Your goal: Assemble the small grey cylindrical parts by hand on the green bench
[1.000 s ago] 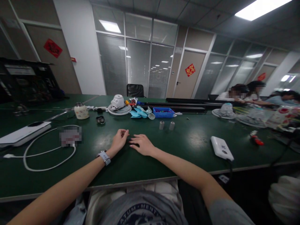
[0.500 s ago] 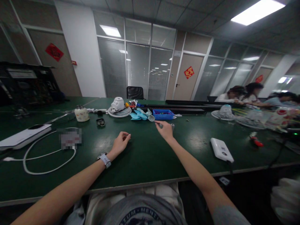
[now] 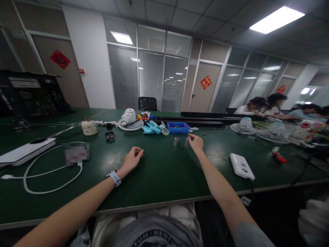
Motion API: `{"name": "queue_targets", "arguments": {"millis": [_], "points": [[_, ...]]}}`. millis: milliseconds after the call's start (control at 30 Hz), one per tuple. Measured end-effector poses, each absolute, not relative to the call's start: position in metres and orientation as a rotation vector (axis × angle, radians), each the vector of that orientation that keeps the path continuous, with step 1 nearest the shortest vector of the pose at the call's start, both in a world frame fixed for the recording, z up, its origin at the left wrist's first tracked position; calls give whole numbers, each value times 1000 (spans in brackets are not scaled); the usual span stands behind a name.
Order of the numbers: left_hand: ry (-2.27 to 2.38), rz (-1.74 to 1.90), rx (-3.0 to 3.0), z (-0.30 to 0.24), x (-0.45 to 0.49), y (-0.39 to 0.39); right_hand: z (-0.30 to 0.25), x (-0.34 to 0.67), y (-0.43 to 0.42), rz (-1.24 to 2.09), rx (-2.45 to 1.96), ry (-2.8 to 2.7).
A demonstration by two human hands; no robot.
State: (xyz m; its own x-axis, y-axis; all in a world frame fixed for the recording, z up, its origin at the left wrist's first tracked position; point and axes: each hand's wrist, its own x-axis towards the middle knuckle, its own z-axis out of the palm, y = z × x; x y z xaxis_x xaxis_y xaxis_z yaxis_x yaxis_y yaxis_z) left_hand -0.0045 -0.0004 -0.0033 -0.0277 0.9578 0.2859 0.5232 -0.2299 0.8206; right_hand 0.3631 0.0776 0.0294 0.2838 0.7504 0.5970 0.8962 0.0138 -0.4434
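Observation:
My right hand [image 3: 196,143] reaches over the table, its thumb and forefinger closed at the top of a small grey cylinder [image 3: 187,142]. Part of that cylinder is covered by the fingertips. A similar grey cylinder [image 3: 176,141] stands upright just to its left, apart from the hand. Low above the table, my left hand [image 3: 132,158] has its fingers curled and the thumb pressed to them; anything in the pinch is too small to make out. Beyond the cylinders are a blue basket [image 3: 178,128] with small items and light-blue fan blades [image 3: 154,128].
A white fan base on a grille [image 3: 130,124], a patterned jar [image 3: 89,126] and a dark watch-like item [image 3: 110,136] lie left of centre. A white power bank [image 3: 242,166] is at right, a looped white cable [image 3: 25,181] at left. People [image 3: 276,104] sit far right.
My right hand has moved right, from the left cylinder to the right one, leaving the left cylinder standing uncovered. My left hand has stayed nearly still.

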Motion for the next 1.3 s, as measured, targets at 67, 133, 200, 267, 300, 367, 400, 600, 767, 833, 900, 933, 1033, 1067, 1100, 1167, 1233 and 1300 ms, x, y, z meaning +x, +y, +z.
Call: {"name": "queue_targets", "arguments": {"millis": [67,133,200,267,300,367,400,600,767,833,900,933,1033,1067,1100,1167,1233,1300], "points": [[1552,1188,1769,-3,-4,-1,29,363,78,-251,-1773,-1502],[1558,1187,1771,-3,-4,-1,29,362,78,-271,-1770,-1514],[1560,1191,1776,-2,-4,-2,29,361,77,-278,-1789,-1530],[1553,1197,1785,-1,-4,-3,30,360,77,-269,-1837,-1540],[1551,1199,1789,-1,-4,-3,30,360,76,-261,-1861,-1542],[1553,1195,1794,-1,-4,-2,31,359,76,-248,-1892,-1543],[1555,1190,1794,-2,-4,-2,31,359,75,-244,-1897,-1543],[1550,1182,1802,-9,-5,4,25,352,76,-387,-1781,-1598],[1544,1170,1807,-8,-6,3,13,329,84,-464,-1698,-1697],[1547,1156,1808,-6,-6,2,10,321,88,-417,-1711,-1737],[1556,1145,1803,-5,-6,1,10,316,90,-382,-1712,-1743],[1560,1143,1800,-5,-6,1,10,314,89,-373,-1694,-1740],[1551,1148,1790,-4,-5,0,13,303,76,-341,-1556,-1750],[1546,1146,1791,-4,-5,-2,15,297,68,-309,-1499,-1764],[1541,1145,1797,-2,-4,-4,16,289,60,-267,-1447,-1782],[1518,1158,1848,5,1,-9,17,270,42,-173,-1354,-1837],[1453,1217,1951,14,9,-16,18,250,26,-93,-1268,-1923],[1383,1340,2052,23,20,-22,17,233,14,-31,-1191,-2026]]}}
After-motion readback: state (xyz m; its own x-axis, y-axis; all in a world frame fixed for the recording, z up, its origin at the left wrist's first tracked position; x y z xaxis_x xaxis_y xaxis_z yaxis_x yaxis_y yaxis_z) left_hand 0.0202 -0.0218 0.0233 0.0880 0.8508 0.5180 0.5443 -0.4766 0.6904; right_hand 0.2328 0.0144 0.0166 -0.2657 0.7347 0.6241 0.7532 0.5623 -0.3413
